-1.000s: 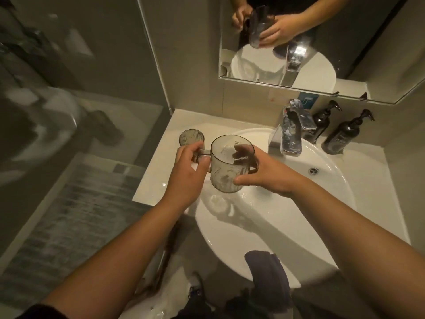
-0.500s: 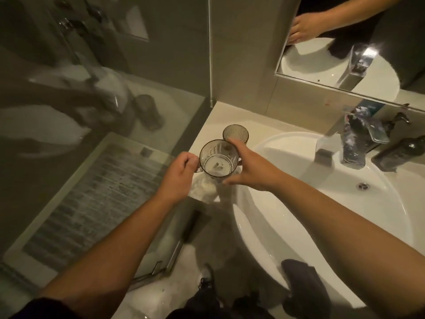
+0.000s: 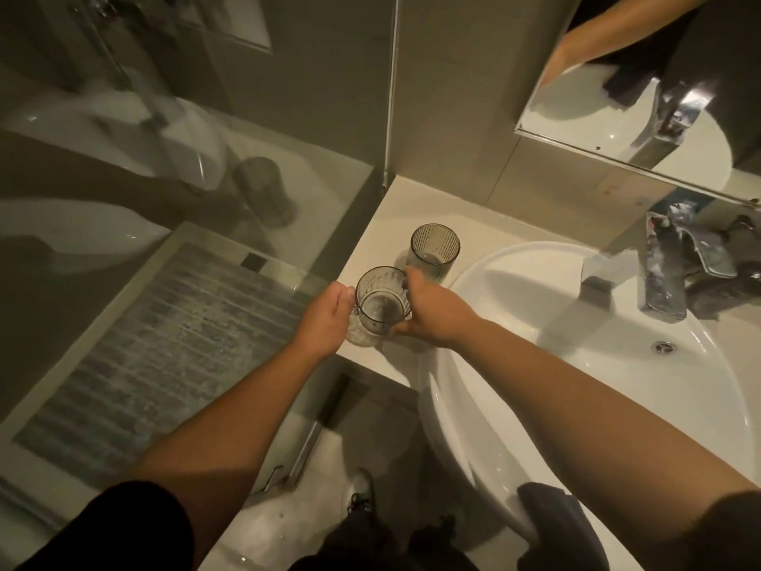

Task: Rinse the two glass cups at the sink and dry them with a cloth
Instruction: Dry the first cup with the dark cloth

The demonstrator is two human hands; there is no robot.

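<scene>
A ribbed glass cup with a handle stands upright at the front left corner of the counter. My left hand grips its handle side and my right hand wraps its right side. A second ribbed glass cup stands upright on the counter just behind, untouched. A dark cloth hangs over the near rim of the white sink.
The chrome faucet rises at the back right of the basin, with dark pump bottles behind it. A mirror hangs above. A glass shower partition borders the counter on the left. The drain sits in the basin.
Both hands carried the handled cup from over the basin leftward and lowered it onto the counter in front of the second cup. The view swung left.
</scene>
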